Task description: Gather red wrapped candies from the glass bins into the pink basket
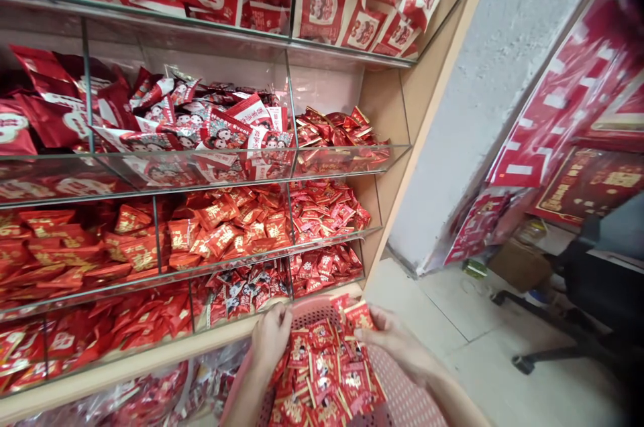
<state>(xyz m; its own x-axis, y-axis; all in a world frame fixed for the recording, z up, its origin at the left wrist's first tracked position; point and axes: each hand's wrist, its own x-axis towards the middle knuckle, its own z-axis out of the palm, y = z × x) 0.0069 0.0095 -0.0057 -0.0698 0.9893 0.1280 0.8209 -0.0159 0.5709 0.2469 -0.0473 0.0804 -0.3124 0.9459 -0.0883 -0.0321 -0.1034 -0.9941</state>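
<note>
A pink perforated plastic basket (397,387) is in front of me, heaped with small red and gold candy packets (325,373). My left hand (272,340) is closed at the basket's far left rim, its fingertips partly hidden. On the other side, my right hand (395,336) pinches a red candy packet (358,315) between thumb and fingers, just above the heap at the basket's far edge. The nearest shelf compartment, straight behind the basket, holds similar small red packets (327,266).
A wooden shelf unit with glass dividers (289,98) rises ahead, filled with red packets of several sizes. Plastic-wrapped goods (151,393) lie beneath it. To the right are a grey wall (467,98), hanging red decorations (548,105) and a wheeled black chair (583,279) on the tiled floor (453,306).
</note>
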